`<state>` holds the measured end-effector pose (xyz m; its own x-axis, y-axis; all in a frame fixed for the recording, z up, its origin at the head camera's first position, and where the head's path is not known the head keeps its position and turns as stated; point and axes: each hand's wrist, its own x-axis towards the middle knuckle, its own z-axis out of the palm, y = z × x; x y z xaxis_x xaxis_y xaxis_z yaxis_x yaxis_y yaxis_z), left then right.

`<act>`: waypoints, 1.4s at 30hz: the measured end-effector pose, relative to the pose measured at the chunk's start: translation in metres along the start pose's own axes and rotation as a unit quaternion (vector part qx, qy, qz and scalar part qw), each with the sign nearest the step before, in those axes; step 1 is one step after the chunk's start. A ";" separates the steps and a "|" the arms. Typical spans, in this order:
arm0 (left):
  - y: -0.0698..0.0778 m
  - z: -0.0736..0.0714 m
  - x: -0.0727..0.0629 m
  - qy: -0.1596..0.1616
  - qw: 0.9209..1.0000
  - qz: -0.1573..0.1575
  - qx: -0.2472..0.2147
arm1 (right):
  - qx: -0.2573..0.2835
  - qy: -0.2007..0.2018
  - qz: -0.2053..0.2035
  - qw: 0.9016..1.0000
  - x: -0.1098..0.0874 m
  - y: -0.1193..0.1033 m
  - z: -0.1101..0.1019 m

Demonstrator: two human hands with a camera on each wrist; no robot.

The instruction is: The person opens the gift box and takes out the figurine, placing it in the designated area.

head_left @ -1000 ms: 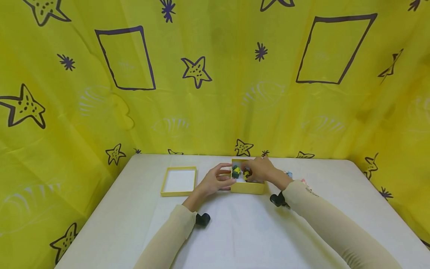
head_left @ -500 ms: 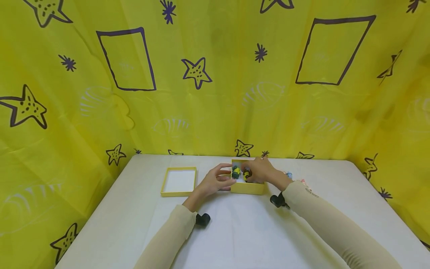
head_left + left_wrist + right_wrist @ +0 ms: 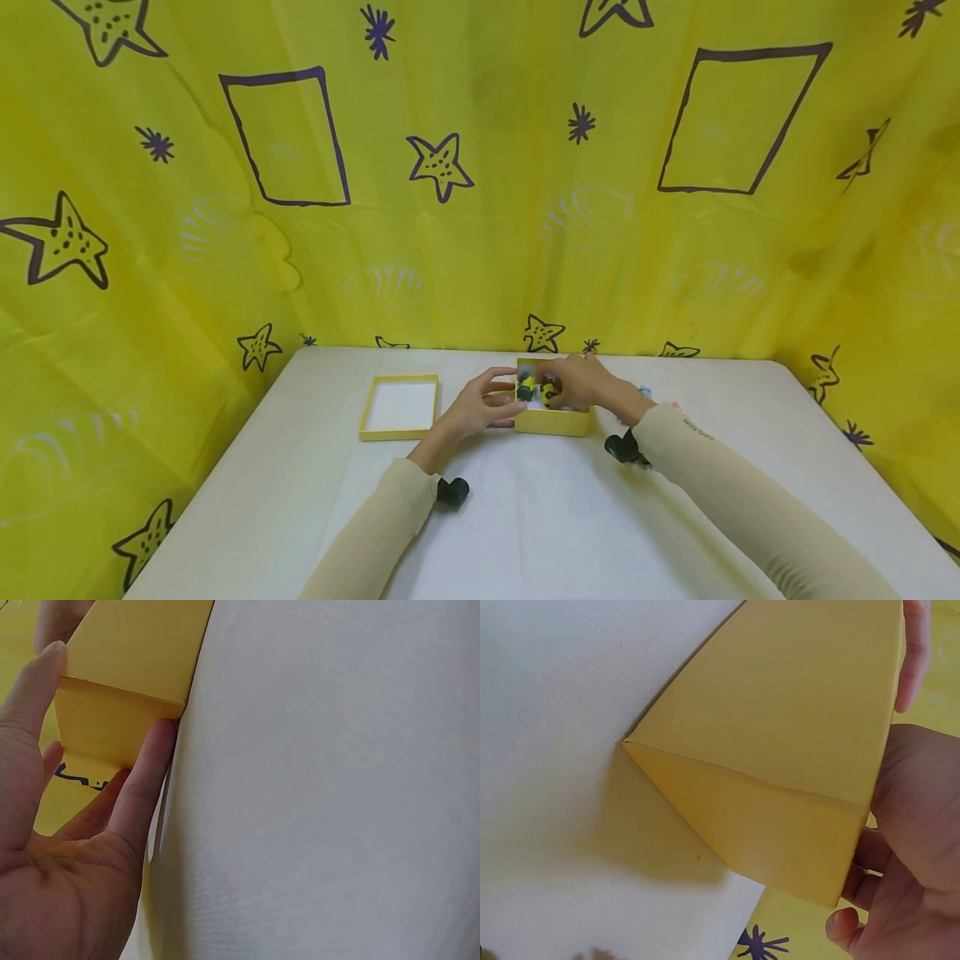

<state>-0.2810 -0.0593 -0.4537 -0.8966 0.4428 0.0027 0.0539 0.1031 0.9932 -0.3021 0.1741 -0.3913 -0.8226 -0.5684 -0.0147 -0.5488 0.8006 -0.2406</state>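
A yellow box stands open-topped near the back of the white table. My left hand is at its left side: in the left wrist view the fingers reach along the box's end wall and the thumb touches the top edge. My right hand reaches inside over the right wall, and its thumb and fingers pinch a small yellow-and-dark toy figure. Left of that, a green-and-yellow toy figure lies in the box. In the right wrist view the box wall hides the right fingertips.
A shallow yellow lid with a white inside lies left of the box. Beyond my right wrist, small blue and pink items are partly hidden by the arm. A yellow patterned curtain hangs behind the table.
The head view has tilted slightly, so the scene sits a little lower. The figure at my right fingers has turned or shifted slightly and shows more. My left hand stays at the box.
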 end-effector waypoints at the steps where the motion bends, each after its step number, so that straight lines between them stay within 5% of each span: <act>1: 0.000 0.000 0.000 0.000 1.000 -0.001 0.001 | 0.002 0.001 -0.002 1.000 0.000 0.001 0.000; 12: 0.001 0.000 0.000 -0.002 1.000 -0.002 0.005 | 0.015 0.022 -0.039 0.999 -0.003 0.005 -0.015; 29: 0.000 0.001 0.002 0.003 1.000 -0.007 0.000 | 0.117 0.050 -0.085 0.988 -0.023 0.010 -0.041; 42: 0.001 0.001 0.002 0.000 1.000 -0.009 -0.011 | 0.110 0.066 -0.067 0.990 -0.044 0.018 -0.049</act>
<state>-0.2821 -0.0580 -0.4532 -0.8972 0.4414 -0.0146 0.0284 0.0907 0.9955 -0.2828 0.2226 -0.3472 -0.7648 -0.6252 0.1552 -0.6208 0.6511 -0.4366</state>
